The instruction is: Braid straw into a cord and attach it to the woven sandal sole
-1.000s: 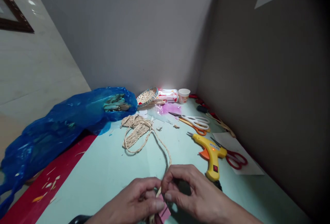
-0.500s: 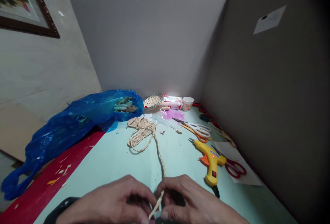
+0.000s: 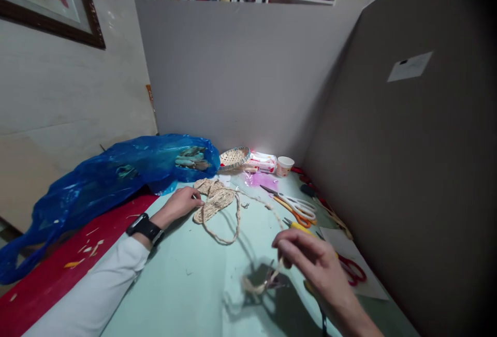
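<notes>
A flat bundle of braided straw cord (image 3: 218, 203) lies mid-table, with one loose loop toward me. My left hand (image 3: 181, 204) is at the bundle's left edge, its fingertips closed on the cord there. Over the right side of the table, my right hand (image 3: 310, 257) pinches the cord's free run between thumb and fingers. A strand stretches from the bundle to these fingers. Below them dangles a blurred cord end with a small dark piece (image 3: 267, 280), whose kind I cannot make out. The right hand partly covers a yellow glue gun (image 3: 301, 228).
White-handled scissors (image 3: 298, 205), an orange-handled pair (image 3: 303, 219) and red-handled scissors (image 3: 352, 270) lie at the right. A blue plastic bag (image 3: 128, 171) spreads along the left. Toward the back stand a woven basket (image 3: 235, 157) and a paper cup (image 3: 284, 166). Grey panels enclose the table's back and right.
My hands were close together at the near edge, working the cord. The left has reached forward to the bundle; the right has moved right and up, lifting the cord. The view has tilted up.
</notes>
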Tool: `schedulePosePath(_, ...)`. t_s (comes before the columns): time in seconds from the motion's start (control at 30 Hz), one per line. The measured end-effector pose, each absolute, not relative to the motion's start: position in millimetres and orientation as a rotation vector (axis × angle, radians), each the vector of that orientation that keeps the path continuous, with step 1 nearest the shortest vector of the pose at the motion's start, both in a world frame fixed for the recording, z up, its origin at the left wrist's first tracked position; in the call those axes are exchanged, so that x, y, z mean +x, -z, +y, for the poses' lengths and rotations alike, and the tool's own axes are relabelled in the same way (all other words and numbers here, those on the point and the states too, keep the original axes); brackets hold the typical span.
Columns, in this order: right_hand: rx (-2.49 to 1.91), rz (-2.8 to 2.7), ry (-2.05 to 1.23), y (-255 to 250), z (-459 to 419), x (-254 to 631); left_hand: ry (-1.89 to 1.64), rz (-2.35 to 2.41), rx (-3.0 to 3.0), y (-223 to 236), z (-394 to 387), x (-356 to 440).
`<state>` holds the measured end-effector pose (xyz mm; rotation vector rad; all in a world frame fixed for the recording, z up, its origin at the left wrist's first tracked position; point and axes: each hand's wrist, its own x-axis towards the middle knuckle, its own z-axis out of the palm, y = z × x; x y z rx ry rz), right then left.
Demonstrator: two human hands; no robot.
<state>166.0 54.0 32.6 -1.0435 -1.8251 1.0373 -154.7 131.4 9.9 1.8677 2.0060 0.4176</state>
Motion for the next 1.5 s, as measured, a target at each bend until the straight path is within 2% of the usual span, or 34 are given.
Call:
schedulePosePath(0.13,-1.017,-1.497,-0.865,-31,65,184,-0.398,1.930,1.859,-9,143,-147)
schedulePosePath(0.3,-0.988,-1.354,-0.828,-35,64,189,-0.475,1.862,1.744,-5,148,-133)
schedulePosePath(0.47,-1.137,-1.630,-0.751,-27,65,183,-0.733,1.646,1.511,-12,139,-129)
schedulePosePath(0.67,-1.235,-1.731,-0.679,-15,77,188,-1.096,1.324,1.138,-48,104,-153)
schedulePosePath(0.83,-1.240,-2.139,-0.553,-14,80,181,-1.288,1.169,1.004,-66,77,-162)
schedulePosePath(0.97,-1.223,-2.245,-0.457,-17,75,171,-1.397,1.099,0.977,-69,64,-158)
schedulePosePath(1.03,-1.174,-2.288,-0.554,-24,73,172,-1.422,1.060,0.969,-69,58,-153)
schedulePosePath(1.2,-0.932,-2.525,-1.160,-61,77,180,-1.363,1.022,0.972,-67,42,-132)
schedulePosePath(1.27,-0.848,-2.414,-1.253,-76,83,176,-1.311,1.033,0.987,-67,36,-121)
schedulePosePath(1.43,-0.958,-1.912,-1.009,-79,97,144,-1.138,1.084,1.026,-66,20,-93)
schedulePosePath(1.5,-0.907,-1.858,-1.031,-72,99,130,-1.050,1.097,1.055,-62,16,-86)
